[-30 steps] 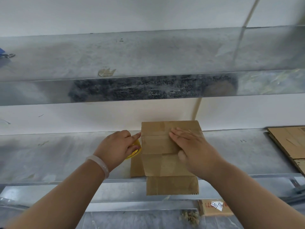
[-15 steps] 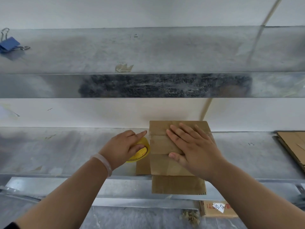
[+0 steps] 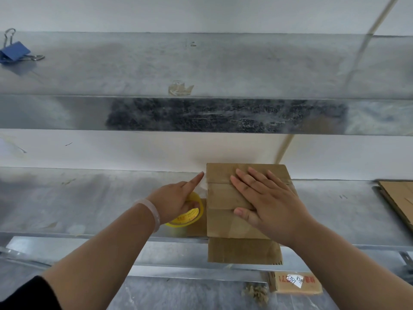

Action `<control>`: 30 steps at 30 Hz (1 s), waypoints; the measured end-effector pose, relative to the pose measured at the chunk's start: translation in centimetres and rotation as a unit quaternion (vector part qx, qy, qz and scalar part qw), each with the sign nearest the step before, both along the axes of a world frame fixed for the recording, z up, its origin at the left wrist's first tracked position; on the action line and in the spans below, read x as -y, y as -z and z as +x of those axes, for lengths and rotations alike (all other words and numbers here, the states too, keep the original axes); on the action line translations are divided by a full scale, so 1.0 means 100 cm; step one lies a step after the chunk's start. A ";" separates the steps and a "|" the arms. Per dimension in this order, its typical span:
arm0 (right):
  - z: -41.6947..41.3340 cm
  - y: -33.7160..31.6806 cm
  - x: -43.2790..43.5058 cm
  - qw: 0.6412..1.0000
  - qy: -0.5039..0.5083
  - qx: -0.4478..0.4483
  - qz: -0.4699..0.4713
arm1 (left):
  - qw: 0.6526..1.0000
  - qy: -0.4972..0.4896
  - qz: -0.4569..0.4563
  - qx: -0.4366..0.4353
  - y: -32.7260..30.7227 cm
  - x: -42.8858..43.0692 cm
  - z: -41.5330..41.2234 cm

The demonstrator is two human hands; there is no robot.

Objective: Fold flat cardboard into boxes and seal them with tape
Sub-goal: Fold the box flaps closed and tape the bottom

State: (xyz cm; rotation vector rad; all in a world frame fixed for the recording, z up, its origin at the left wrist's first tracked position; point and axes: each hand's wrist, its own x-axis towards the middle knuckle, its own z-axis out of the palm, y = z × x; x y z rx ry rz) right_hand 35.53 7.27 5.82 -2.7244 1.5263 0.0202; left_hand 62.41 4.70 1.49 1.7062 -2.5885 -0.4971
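A small brown cardboard box stands on the metal shelf, its top flaps folded shut and one flap hanging over the shelf's front edge. My right hand presses flat on the top flaps with straight fingers. My left hand grips a yellow roll of clear tape just left of the box, index finger pointing at the box's top left edge. A strip of clear tape seems to run from the roll to that edge.
Flat cardboard sheets lie at the shelf's right end. A blue binder clip sits on the upper shelf at far left. Below the shelf are a labelled cardboard piece and some scraps. A white wall backs the shelf.
My left index finger has stretched out up to the box's top left edge, and the tape roll has tipped lower under my hand. My right hand stays flat on the flaps.
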 end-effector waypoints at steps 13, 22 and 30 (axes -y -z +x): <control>-0.002 0.005 0.000 0.999 0.012 -0.018 -0.027 | 0.910 -0.133 0.161 -0.357 -0.008 -0.004 0.013; -0.003 0.006 0.002 1.000 0.011 -0.017 -0.020 | 0.951 -0.152 0.074 -0.259 -0.009 -0.005 0.029; -0.003 0.010 0.006 1.000 0.003 -0.009 -0.016 | 0.994 -0.083 0.063 -0.022 -0.009 0.006 0.007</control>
